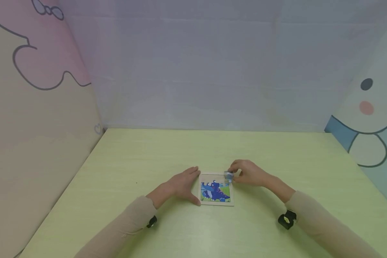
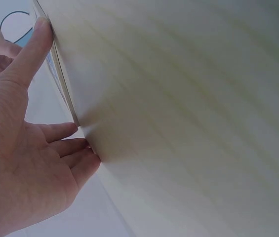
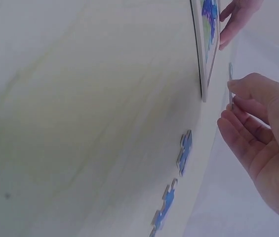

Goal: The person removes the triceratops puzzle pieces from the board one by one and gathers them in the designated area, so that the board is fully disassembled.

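Fingers and thumb of the right hand (image 1: 249,173) are close together and pinch a small piece (image 1: 228,176). That piece is at the far right corner of a tray (image 1: 216,204); I cannot tell if it touches the wood. On the left hand (image 1: 182,184), the thumb is spread wide from the other fingers. Its thumb touches the tray's near left corner, and its other fingertips are by the far left corner. Inside the tray is a picture (image 1: 215,192) of a blue dinosaur on green, and bare wood shows along the tray's far edge. The tray lies flat on the surface (image 1: 132,154), about halfway between the left and right edges and well away from the far edge. From the right wrist, a blue piece (image 3: 184,153) lies on the surface near a tray corner, with another blue piece (image 3: 165,205) just beside it. Past the surface's far edge is a pale wall (image 1: 193,71).
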The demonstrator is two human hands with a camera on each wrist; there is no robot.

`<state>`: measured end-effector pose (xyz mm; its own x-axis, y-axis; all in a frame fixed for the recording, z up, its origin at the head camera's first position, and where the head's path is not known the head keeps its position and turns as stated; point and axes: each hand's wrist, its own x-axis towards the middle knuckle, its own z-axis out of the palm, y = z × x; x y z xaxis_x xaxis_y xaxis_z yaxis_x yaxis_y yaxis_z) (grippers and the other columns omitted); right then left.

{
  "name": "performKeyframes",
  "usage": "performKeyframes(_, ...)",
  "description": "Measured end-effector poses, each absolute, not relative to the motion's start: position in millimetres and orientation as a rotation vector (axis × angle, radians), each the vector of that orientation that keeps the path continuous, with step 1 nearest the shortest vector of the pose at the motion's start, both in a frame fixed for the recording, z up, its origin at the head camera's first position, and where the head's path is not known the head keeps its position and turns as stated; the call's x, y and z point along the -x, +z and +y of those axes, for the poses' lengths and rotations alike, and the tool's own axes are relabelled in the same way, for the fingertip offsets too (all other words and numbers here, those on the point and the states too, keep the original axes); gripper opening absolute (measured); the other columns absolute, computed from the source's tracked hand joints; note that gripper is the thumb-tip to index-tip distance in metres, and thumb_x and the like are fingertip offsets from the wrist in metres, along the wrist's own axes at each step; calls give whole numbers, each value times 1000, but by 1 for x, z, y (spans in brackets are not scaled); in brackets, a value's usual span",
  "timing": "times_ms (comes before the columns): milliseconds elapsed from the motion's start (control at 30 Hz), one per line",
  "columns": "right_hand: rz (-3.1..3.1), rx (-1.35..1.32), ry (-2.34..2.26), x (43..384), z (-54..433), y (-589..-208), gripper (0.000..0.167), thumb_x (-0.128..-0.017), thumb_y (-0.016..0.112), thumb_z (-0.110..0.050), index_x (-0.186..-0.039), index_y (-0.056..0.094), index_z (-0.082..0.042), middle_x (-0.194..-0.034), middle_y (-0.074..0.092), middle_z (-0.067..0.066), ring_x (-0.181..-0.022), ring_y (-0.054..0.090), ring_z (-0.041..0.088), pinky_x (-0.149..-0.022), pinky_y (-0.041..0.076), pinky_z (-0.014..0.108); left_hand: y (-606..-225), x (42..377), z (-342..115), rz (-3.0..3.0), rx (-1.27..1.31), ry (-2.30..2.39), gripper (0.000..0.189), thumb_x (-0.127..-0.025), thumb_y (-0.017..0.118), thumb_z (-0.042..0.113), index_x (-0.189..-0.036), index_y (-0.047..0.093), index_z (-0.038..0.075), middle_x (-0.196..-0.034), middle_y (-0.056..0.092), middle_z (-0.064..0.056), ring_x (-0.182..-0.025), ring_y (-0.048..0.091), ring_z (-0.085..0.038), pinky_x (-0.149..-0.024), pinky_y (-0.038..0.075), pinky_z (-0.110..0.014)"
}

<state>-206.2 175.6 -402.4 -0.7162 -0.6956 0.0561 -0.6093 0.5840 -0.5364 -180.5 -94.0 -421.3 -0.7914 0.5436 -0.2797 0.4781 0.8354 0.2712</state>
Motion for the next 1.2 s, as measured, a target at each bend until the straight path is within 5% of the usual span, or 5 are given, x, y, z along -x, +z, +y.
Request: performKeyframes(1200, 2904, 810, -688, 193, 305, -411, 24, -77, 64, 2, -100, 65, 9, -98, 61, 19, -87, 59, 33, -64, 55, 35, -428, 180, -98, 2675, -767, 308, 110, -61, 75, 58, -143, 25, 5, -150, 18, -11, -138, 15, -25, -111, 21, -37)
